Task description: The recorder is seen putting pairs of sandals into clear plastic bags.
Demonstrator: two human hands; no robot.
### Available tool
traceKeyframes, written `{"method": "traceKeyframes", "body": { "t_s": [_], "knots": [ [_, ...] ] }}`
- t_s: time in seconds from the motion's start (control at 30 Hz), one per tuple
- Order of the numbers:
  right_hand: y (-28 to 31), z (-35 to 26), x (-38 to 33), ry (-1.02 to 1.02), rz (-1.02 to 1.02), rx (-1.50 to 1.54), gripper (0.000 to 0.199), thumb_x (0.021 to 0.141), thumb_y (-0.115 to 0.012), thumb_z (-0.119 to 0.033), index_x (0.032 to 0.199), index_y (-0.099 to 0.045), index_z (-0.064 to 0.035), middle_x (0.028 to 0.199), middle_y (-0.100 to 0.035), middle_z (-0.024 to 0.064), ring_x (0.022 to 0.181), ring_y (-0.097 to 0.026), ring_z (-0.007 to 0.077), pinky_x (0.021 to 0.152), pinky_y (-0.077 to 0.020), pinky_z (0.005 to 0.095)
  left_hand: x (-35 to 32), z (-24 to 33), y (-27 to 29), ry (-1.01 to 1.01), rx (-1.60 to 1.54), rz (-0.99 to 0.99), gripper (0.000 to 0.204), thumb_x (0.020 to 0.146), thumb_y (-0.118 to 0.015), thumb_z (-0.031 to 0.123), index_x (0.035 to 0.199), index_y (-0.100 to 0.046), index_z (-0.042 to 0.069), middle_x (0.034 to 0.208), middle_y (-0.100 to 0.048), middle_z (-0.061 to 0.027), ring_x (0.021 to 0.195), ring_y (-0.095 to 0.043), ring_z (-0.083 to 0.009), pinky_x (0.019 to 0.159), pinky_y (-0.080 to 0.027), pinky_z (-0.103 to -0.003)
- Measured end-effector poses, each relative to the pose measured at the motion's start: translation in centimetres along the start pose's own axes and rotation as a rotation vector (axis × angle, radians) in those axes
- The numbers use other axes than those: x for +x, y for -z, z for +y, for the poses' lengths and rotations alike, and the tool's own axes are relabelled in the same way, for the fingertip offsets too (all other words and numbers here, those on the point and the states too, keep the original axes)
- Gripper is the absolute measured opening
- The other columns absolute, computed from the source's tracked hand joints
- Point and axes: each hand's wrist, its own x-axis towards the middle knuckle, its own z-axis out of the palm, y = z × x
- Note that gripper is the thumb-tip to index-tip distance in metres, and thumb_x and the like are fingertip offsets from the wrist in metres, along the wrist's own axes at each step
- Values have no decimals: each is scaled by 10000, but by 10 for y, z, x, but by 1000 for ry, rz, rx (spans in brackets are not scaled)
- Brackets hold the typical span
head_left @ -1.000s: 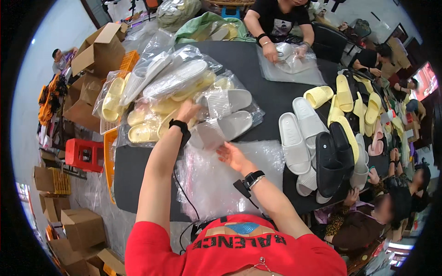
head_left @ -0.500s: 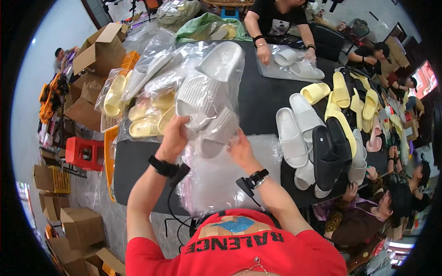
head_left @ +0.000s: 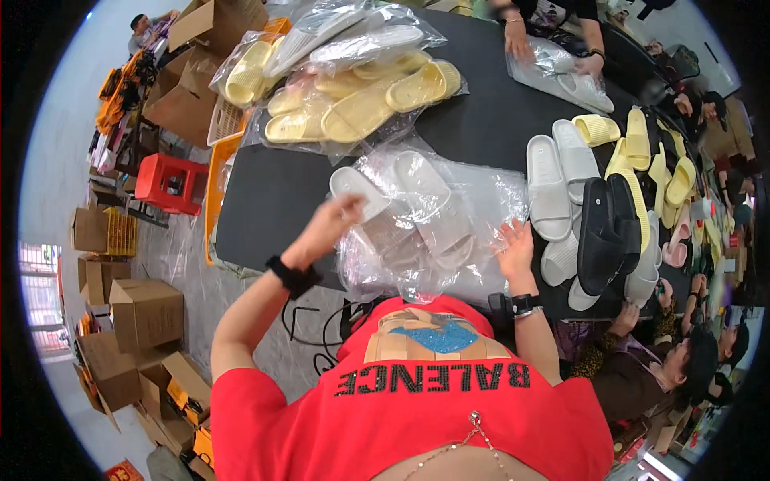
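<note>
A pair of light grey slides in a clear plastic bag lies in front of me on a stack of clear plastic bags. My left hand is over the bagged pair's left edge, at the end of one slide. Its fingers are partly curled and blurred, so I cannot make out whether they grip the plastic. Beside the stack's right edge, my right hand is open, fingers spread and nothing held.
Bagged yellow slides and bagged grey ones pile up at the far left. Loose grey slides, black slides and yellow ones stand at right. Across the black table, a co-worker's hands handle another bagged pair.
The bagged grey slides have come down from above the table onto the plastic stack, nearer me. My right hand has moved right, off the bag, and opened. The view has shifted too.
</note>
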Motion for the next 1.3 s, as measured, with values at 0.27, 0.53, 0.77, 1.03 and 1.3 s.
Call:
{"method": "traceKeyframes", "body": {
  "t_s": [0.27,0.53,0.77,1.03,1.3],
  "knots": [
    [3,22,-55,-345,-279,-381,508,847,-562,-368,1265,-334,-194,1137,-439,61,922,-529,238,699,-448,423,84,-56,21,265,213,294,692,828,-510,456,1350,-312,48,1202,-532,-163,1159,-462,-312,982,-286,-414],
    [-3,26,1,-196,-253,-459,319,889,-494,-360,1159,-461,-194,1121,-491,39,947,-532,207,711,-423,390,78,-34,11,283,170,56,758,735,-641,435,1308,-381,13,1004,-606,-193,824,-574,-208,695,-427,-286],
    [-14,-27,6,96,-128,-107,486,888,-487,-368,1315,-314,-212,1242,-427,80,1034,-490,218,782,-407,400,36,-3,12,-29,-688,-24,439,823,-544,120,1251,-453,89,929,-569,-19,844,-518,-90,721,-360,-239],
    [31,8,-49,-93,-137,-678,535,834,-565,-234,1303,-334,-120,1032,-530,62,835,-528,141,647,-431,306,2,-20,-14,300,-687,-263,450,825,-550,113,1246,-399,58,1048,-589,-111,889,-596,-182,729,-462,-285],
    [49,23,-53,97,-14,-555,320,861,-539,-165,1155,-462,-64,800,-564,10,695,-545,96,546,-448,250,7,-67,-9,137,-471,-191,394,796,-530,30,1189,-510,55,1066,-589,-124,969,-574,-242,813,-477,-354]
  ]
}}
